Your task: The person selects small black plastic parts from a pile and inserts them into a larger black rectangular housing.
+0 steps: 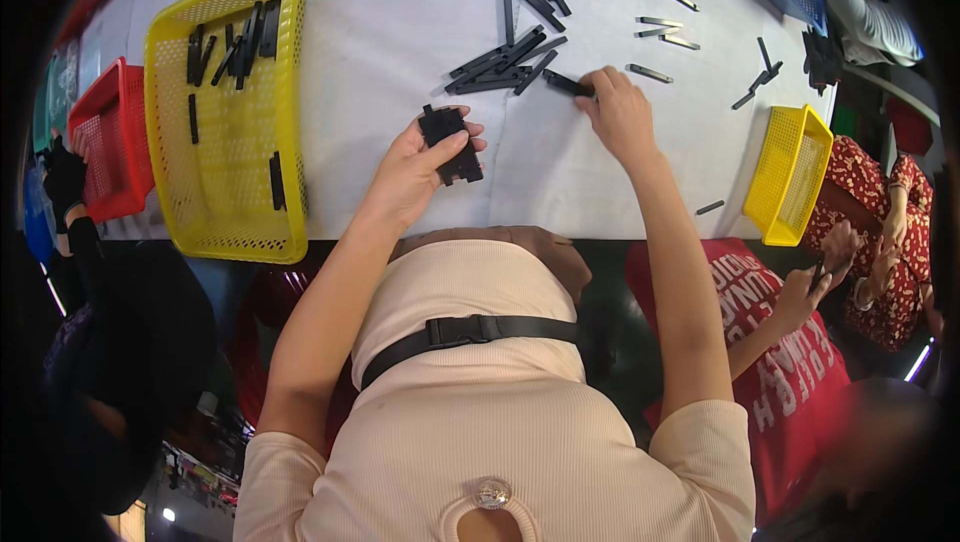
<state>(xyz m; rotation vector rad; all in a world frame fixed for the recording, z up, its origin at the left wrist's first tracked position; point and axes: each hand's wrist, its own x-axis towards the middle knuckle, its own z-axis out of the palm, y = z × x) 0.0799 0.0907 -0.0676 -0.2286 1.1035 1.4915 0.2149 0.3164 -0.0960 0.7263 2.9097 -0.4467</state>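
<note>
We find the left hand (418,159) clamped on a black bundle (448,147), and the right hand (622,114), well apart from it, pinching the end of a strip (566,84) beside the pile (497,66) on the white table (370,32). We note further strips (270,28) in the yellow basket (240,244) at left.

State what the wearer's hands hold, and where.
Left hand: a bundle of black strips, gripped around its middle. Right hand: touching the right end of a black strip; whether it is gripped, unclear.
</note>
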